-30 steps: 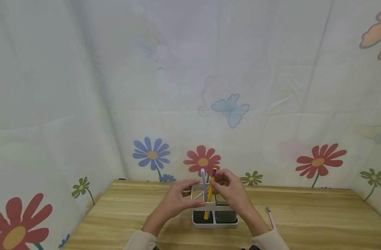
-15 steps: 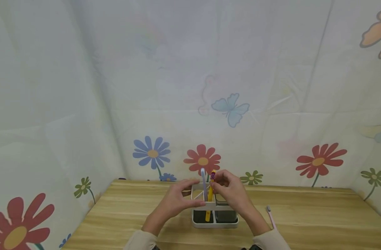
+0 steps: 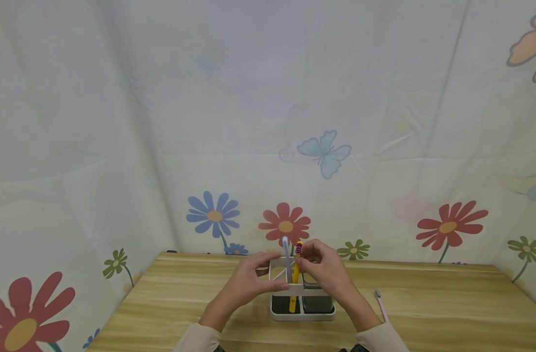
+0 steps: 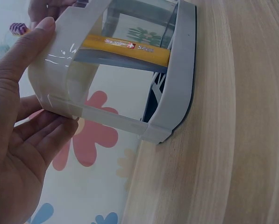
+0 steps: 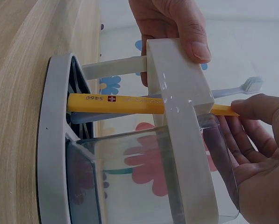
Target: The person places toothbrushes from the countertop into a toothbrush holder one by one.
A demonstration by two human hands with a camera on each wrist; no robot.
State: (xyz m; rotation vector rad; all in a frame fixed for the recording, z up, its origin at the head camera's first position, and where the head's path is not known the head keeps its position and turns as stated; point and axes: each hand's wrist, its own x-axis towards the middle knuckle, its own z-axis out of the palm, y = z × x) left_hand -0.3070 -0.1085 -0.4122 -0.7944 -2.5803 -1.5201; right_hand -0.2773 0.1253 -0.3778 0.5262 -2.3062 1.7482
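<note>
A white toothbrush holder (image 3: pixel 303 317) stands on the table, an open upper frame above a dark-lined base. My left hand (image 3: pixel 246 279) grips the left end of its upper frame, thumb in front and fingers behind. With my right hand (image 3: pixel 327 269) I pinch a yellow toothbrush (image 5: pixel 125 104) close below its purple-striped bristles. The yellow brush passes through the frame's left section, its handle end down at the base tray in the right wrist view. Beside it a lavender toothbrush (image 3: pixel 287 258) stands in the same section, bristles up. A clear cup (image 5: pixel 130 172) occupies the right section.
On the wooden table (image 3: pixel 197 288), a pink toothbrush (image 3: pixel 381 305) lies right of my right forearm, partly hidden by the sleeve. Behind the table hangs a pale curtain (image 3: pixel 232 161) printed with flowers and butterflies.
The yellow toothbrush has sunk slightly in the holder and become more upright, its lower end shifting a little right. My left hand has stayed in place on the frame.
</note>
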